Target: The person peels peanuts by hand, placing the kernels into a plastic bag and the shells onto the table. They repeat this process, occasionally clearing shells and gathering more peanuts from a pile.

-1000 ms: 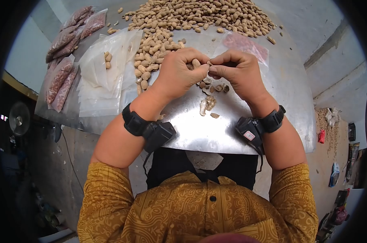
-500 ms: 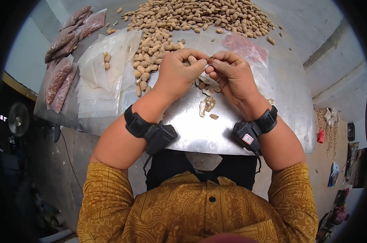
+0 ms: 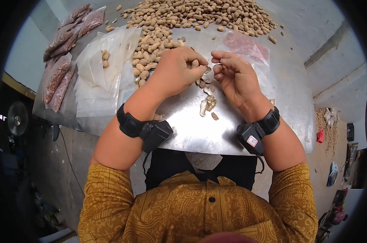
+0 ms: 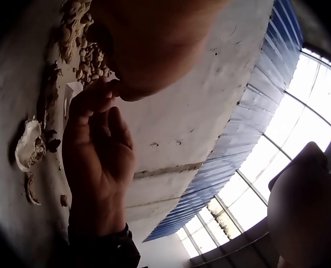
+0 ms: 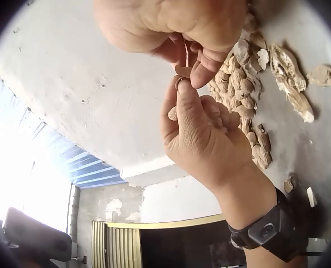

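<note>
Parting from each other, the two hands now show a small gap in the head view, where half a second ago their fingertips were meeting. The left hand (image 3: pixel 176 73) pinches a piece of shell (image 3: pixel 208 69) between thumb and forefinger, and its curled fingers also keep whole peanuts (image 3: pixel 195 64) against the palm. The right hand (image 3: pixel 241 79) has bent fingers, with the forefinger reaching toward the left hand; whether it holds a kernel, I cannot tell. I judge from this that one shell is already opened, and that the shelling of this nut is nearly finished.

Under the hands, broken shells (image 3: pixel 210 103) lie on the metal table (image 3: pixel 183 135); they are thin, curved and brittle-looking, pale on the inside and rough on the outside. The table is smooth and reflects a bright light. Behind, the heap of peanuts (image 3: pixel 199 14) is dry and tan, with rounded, waisted forms. To the left there are flat, milky plastic bags (image 3: pixel 96 91), with a few peanuts on top, and beyond them plump, filled bags (image 3: pixel 58 79) of reddish contents.
</note>
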Tool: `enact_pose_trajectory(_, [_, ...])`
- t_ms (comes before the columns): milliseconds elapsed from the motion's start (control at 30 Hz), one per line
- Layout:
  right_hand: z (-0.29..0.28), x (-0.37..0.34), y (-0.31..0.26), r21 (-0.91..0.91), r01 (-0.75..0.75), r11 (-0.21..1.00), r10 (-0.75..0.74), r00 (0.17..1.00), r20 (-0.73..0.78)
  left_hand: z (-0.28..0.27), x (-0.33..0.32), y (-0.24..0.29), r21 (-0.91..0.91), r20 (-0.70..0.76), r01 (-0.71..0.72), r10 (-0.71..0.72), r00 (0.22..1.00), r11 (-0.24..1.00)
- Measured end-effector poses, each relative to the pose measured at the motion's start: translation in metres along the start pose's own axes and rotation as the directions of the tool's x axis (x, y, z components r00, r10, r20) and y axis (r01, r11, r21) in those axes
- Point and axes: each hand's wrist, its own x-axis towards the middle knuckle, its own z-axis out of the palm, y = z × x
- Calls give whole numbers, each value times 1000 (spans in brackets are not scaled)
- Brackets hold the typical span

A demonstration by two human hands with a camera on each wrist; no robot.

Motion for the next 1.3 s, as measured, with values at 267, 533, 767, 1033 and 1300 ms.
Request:
enact_pose_trajectory(267, [2, -3, -5, -352, 93, 931, -50, 990, 129, -13, 3, 8, -295, 268, 328, -251, 930, 897])
enact_pose_trajectory(533, [4, -6, 4, -599, 208, 773, -64, 965, 253, 8, -5, 8, -144, 197, 132, -103, 975, 981])
enact_pose_trajectory(767, [1, -2, -2, -339, 243, 909, -181, 962, 205, -1, -1, 13, -508, 208, 370, -307, 929, 778])
enact_pose_trajectory(1033, [-1, -1, 0, -328, 302, 895, -256, 950, 176, 4, -2, 7, -434, 31, 155, -157, 987, 888])
enact_pose_trajectory(1300, [-1, -1, -1, -358, 348, 866, -286, 934, 216, 6, -3, 5, -416, -22, 122, -144, 989, 901])
